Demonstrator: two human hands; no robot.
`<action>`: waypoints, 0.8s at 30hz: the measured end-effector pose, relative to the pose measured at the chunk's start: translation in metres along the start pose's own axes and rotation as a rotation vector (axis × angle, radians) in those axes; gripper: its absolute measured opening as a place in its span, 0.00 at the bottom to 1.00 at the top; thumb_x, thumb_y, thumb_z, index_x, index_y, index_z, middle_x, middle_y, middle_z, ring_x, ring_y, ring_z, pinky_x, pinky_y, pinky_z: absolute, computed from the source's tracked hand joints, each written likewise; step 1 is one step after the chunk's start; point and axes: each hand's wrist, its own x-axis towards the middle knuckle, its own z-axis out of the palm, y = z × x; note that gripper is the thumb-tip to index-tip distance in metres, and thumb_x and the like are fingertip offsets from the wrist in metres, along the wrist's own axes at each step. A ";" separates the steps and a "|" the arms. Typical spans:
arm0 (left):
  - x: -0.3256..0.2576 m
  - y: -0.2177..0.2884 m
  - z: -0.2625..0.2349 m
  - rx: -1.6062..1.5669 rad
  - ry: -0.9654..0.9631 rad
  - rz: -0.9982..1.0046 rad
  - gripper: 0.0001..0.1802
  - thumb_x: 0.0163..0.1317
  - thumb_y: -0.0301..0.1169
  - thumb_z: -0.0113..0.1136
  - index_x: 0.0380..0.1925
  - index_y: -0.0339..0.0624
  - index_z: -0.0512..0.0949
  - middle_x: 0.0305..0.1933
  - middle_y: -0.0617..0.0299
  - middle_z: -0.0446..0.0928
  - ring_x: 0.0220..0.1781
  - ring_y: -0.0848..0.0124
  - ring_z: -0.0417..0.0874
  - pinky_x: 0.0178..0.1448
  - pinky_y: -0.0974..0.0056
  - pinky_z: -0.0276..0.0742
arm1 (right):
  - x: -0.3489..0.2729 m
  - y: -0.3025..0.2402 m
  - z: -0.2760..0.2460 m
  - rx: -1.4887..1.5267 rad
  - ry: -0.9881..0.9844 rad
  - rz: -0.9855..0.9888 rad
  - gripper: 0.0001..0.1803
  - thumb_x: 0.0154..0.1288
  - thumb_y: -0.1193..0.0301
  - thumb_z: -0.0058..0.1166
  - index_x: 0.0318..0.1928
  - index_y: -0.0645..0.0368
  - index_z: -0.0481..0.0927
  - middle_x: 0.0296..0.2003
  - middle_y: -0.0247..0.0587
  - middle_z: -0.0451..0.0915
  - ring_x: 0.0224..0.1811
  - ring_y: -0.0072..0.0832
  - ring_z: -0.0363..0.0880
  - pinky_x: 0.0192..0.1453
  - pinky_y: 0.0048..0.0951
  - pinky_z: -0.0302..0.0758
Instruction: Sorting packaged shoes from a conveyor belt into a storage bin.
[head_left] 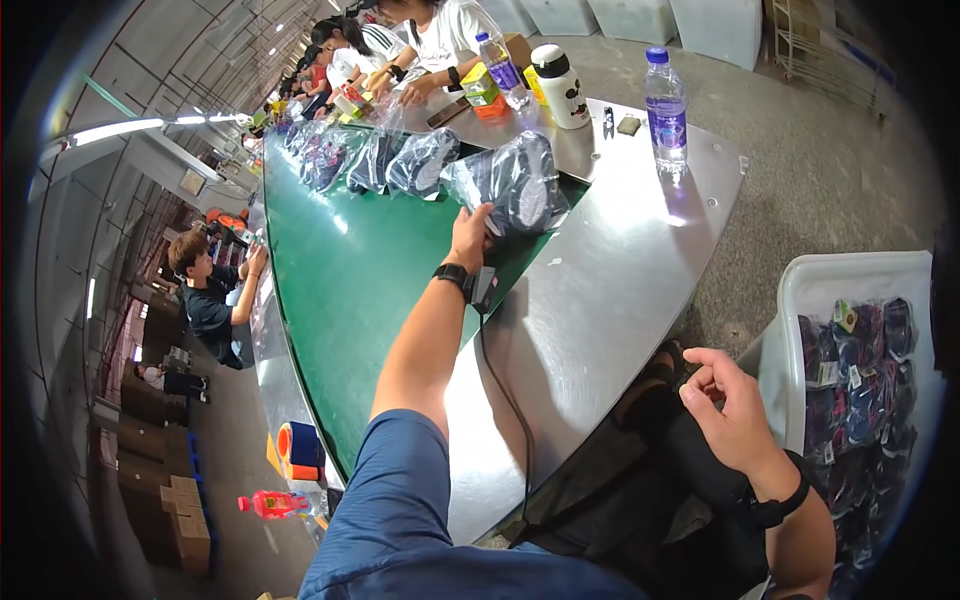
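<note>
L hand: reaching out over belt, fingers gripping near edge of shoes' bag; tips partly hidden. Blk watch on wrist.
Shoes: dk, pale sole showing, in clear plastic; at belt's R edge, next to tabletop.
R hand: off tabletop edge, nr bin; fingers loosely curled, thumb apart from index, nothing held. Blk band on wrist.
Belt: green, set in metal tabletop. More bags in a row along far side.
Cable: blk, runs from small device by L wrist toward near end of tabletop.
Drinks: bottle w/ purple label & b/w flask, both upright, beyond shoes.
Bin: white, on R, stacked w/ bagged shoes.
Co-workers: few seated at far end; one standing on L, across belt.
</note>
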 end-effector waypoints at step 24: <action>-0.238 0.042 0.059 -0.103 -0.278 0.007 0.33 0.76 0.36 0.57 0.75 0.36 0.59 0.69 0.48 0.75 0.64 0.59 0.84 0.62 0.52 0.87 | -0.002 0.022 -0.002 -0.135 0.095 -0.044 0.20 0.72 0.69 0.60 0.58 0.67 0.76 0.30 0.43 0.83 0.31 0.34 0.82 0.39 0.36 0.77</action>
